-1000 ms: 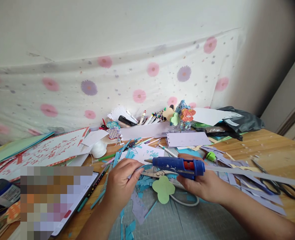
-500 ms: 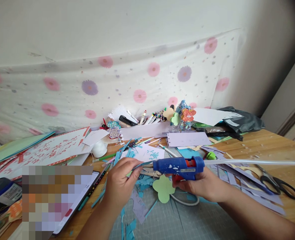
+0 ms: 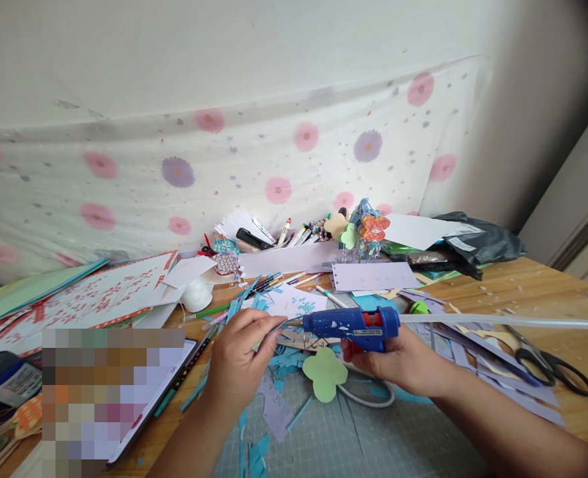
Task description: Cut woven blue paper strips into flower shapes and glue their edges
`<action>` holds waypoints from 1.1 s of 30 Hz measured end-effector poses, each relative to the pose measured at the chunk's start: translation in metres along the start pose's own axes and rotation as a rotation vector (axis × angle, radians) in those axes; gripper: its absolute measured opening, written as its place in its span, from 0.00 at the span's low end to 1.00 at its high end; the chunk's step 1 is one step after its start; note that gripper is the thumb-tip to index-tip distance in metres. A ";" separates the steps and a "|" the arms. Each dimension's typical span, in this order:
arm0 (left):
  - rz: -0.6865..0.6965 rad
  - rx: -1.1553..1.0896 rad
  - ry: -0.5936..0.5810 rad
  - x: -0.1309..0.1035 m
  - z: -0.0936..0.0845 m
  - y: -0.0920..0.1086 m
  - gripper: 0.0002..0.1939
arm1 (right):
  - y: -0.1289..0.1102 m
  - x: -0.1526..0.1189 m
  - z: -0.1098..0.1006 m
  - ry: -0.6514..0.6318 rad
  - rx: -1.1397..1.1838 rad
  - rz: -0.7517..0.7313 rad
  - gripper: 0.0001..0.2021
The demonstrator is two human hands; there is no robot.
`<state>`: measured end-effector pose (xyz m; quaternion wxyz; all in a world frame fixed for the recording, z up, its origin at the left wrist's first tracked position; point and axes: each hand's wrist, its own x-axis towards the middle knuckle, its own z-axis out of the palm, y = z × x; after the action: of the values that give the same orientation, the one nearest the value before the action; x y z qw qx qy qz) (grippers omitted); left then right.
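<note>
My right hand (image 3: 391, 362) is wrapped round the handle of a blue hot glue gun (image 3: 348, 327). A long clear glue stick (image 3: 503, 321) juts out of its back to the right. The nozzle points left, at the fingertips of my left hand (image 3: 244, 355). Those fingers pinch a thin strip of paper (image 3: 280, 324), seen nearly edge-on; most of it is hidden by the fingers. Below the gun a green paper flower (image 3: 325, 375) with rounded petals lies over the grey cutting mat (image 3: 323, 445). Blue and purple paper scraps (image 3: 276, 411) are scattered around it.
Black-handled scissors (image 3: 555, 368) lie on purple strips at right. A tablet (image 3: 159, 398) with a blurred screen is at left, near a white thread spool (image 3: 196, 295). Behind stand a pen box (image 3: 294, 257), paper butterflies (image 3: 373, 228) and a black plastic bag (image 3: 493, 242).
The glue gun has tilted slightly, its glue stick's far end lower and further right. My left hand has shifted a little, still pinching the strip by the nozzle.
</note>
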<state>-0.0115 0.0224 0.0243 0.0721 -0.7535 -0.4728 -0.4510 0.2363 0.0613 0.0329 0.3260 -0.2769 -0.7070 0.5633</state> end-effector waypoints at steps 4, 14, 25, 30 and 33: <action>-0.021 -0.036 -0.016 0.000 0.000 -0.001 0.11 | -0.003 0.001 -0.001 -0.010 -0.022 0.020 0.08; -0.031 -0.098 -0.020 0.006 -0.005 0.003 0.10 | -0.007 0.002 -0.002 0.006 -0.035 0.058 0.06; -0.100 -0.194 -0.021 0.006 -0.002 0.009 0.04 | -0.005 0.000 -0.002 0.009 -0.209 -0.075 0.02; -0.112 -0.179 -0.023 0.004 -0.001 0.010 0.04 | -0.008 -0.002 -0.001 0.002 -0.283 -0.112 0.02; -0.141 -0.176 -0.006 0.001 0.001 0.009 0.05 | -0.007 -0.003 0.000 0.004 -0.304 -0.143 0.02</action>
<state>-0.0042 0.0189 0.0276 -0.0279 -0.7233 -0.4834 -0.4924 0.2377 0.0576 0.0396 0.3209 -0.2730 -0.8013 0.4247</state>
